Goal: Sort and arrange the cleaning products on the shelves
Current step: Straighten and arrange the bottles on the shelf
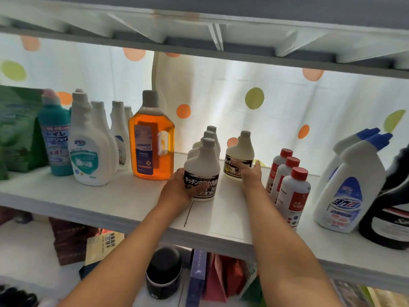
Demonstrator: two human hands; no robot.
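White shelf (110,202); orange bottle (151,140) reads "seaways".

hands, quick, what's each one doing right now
Left hand: grips the front black-label bottle low on its body.
Right hand: open, straight fingers touching the lone black-label bottle.

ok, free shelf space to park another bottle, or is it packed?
Bare shelf runs along the front edge, from the white spray bottle and orange jug to the left hand. A narrow lane lies between the black-label bottle the left hand grips and the one the right hand touches. The red-capped bottles stand packed.
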